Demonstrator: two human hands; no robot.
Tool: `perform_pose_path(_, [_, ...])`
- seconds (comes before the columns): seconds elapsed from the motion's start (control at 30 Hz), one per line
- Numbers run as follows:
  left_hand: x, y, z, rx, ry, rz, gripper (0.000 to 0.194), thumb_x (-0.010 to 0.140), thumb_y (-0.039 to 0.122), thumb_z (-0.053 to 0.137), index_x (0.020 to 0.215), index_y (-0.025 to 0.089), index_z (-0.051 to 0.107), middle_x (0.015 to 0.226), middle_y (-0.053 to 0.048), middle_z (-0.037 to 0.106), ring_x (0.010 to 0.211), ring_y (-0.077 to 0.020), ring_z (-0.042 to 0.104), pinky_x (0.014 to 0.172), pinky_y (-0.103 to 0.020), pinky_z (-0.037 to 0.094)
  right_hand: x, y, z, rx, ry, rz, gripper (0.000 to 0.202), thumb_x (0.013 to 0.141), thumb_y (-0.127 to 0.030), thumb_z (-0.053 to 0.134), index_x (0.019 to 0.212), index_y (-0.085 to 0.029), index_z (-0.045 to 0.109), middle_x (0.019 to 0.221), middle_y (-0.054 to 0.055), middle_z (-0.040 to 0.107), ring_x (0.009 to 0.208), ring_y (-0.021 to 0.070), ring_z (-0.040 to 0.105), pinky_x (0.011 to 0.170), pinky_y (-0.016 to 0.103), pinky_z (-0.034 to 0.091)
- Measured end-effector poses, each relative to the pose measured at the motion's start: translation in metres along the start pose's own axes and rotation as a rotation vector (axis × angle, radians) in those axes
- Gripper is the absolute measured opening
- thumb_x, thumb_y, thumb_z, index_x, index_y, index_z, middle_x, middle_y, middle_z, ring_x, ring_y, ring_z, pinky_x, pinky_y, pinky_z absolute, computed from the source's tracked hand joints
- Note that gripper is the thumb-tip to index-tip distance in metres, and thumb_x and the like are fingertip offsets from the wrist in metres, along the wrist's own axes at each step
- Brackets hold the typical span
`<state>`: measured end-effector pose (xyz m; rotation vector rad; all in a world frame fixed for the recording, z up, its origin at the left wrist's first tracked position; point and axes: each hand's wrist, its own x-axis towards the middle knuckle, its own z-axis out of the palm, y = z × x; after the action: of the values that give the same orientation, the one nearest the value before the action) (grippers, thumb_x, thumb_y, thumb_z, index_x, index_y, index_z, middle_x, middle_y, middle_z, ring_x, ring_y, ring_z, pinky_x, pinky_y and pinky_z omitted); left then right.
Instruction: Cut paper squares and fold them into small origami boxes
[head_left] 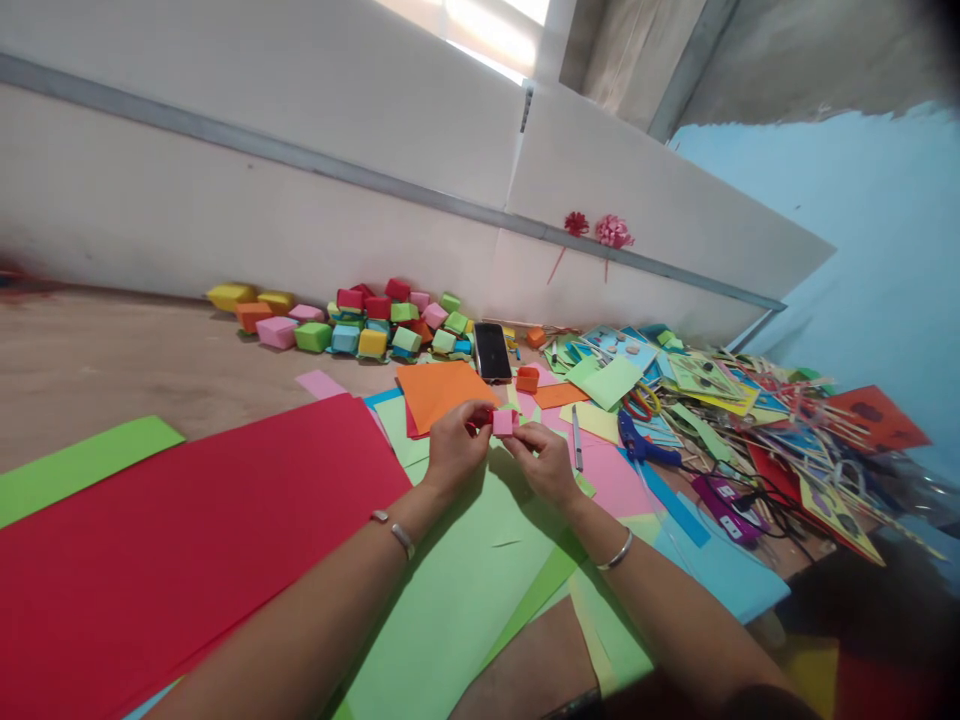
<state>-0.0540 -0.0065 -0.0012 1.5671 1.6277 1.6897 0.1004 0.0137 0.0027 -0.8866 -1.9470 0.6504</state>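
Observation:
Between my two hands is a small pink paper box [504, 423], held above light green sheets [457, 560]. My left hand [459, 440] pinches its left side with thumb and fingertips. On the opposite side, the fingers of my right hand [546, 462] are closed on the box's edge. Some of the box is hidden behind my fingertips. Just beyond my hands lie an orange sheet [439, 390] and a small open orange paper box [527, 379]. A cutter knife [577, 438] rests to the right of my right hand.
Several coloured paper boxes [373, 343] are piled along the white wall, beside a phone [492, 352]. Large red sheets [225, 540] cover the left. Rightward are scissors [640, 403], a blue glue gun [646, 443], a purple power strip [729, 510] with cables, and heaped paper and sticks.

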Motion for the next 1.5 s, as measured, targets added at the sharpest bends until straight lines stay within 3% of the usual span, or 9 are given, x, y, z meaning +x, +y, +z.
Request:
perform_pose_path(0.37, [-0.001, 0.0, 0.002, 0.037, -0.01, 0.042, 0.022, 0.072, 0.012, 0.059, 0.089, 0.02, 0.07, 0.08, -0.004, 0.076, 0.073, -0.0191, 0.069, 0.066, -0.03, 0.053, 0.0, -0.003, 0.0, -0.061, 0.028, -0.028, 0.018, 0.088, -0.03, 0.06, 0.079, -0.021, 0.073, 0.072, 0.003, 0.062, 0.069, 0.017, 0.056, 0.065, 0.03, 0.044])
perform_pose_path(0.77, [-0.004, -0.002, 0.007, 0.106, -0.025, 0.102, 0.044, 0.072, 0.006, 0.057, 0.114, 0.02, 0.062, 0.084, -0.002, 0.073, 0.07, -0.0182, 0.066, 0.072, -0.031, 0.052, -0.001, -0.003, -0.001, -0.122, -0.016, -0.045, 0.017, 0.088, -0.03, 0.058, 0.082, -0.022, 0.072, 0.066, -0.001, 0.05, 0.063, 0.0153, 0.047, 0.06, 0.028, 0.038])
perform_pose_path(1.13, [-0.006, -0.008, 0.013, 0.158, -0.016, 0.198, 0.044, 0.076, 0.006, 0.054, 0.118, 0.018, 0.059, 0.084, -0.004, 0.069, 0.08, -0.0215, 0.064, 0.079, -0.035, 0.051, 0.0, 0.0, -0.002, -0.115, -0.025, -0.043, 0.022, 0.09, -0.033, 0.057, 0.087, -0.02, 0.074, 0.068, 0.0, 0.054, 0.064, 0.0152, 0.049, 0.06, 0.027, 0.04])
perform_pose_path(1.5, [-0.01, -0.005, 0.014, 0.205, -0.024, 0.243, 0.046, 0.078, 0.004, 0.053, 0.121, 0.017, 0.059, 0.083, -0.004, 0.069, 0.079, -0.0209, 0.064, 0.076, -0.035, 0.052, -0.004, 0.006, -0.001, -0.114, 0.004, -0.073, 0.02, 0.092, -0.031, 0.058, 0.089, -0.019, 0.073, 0.072, 0.002, 0.058, 0.067, 0.0155, 0.053, 0.062, 0.028, 0.043])
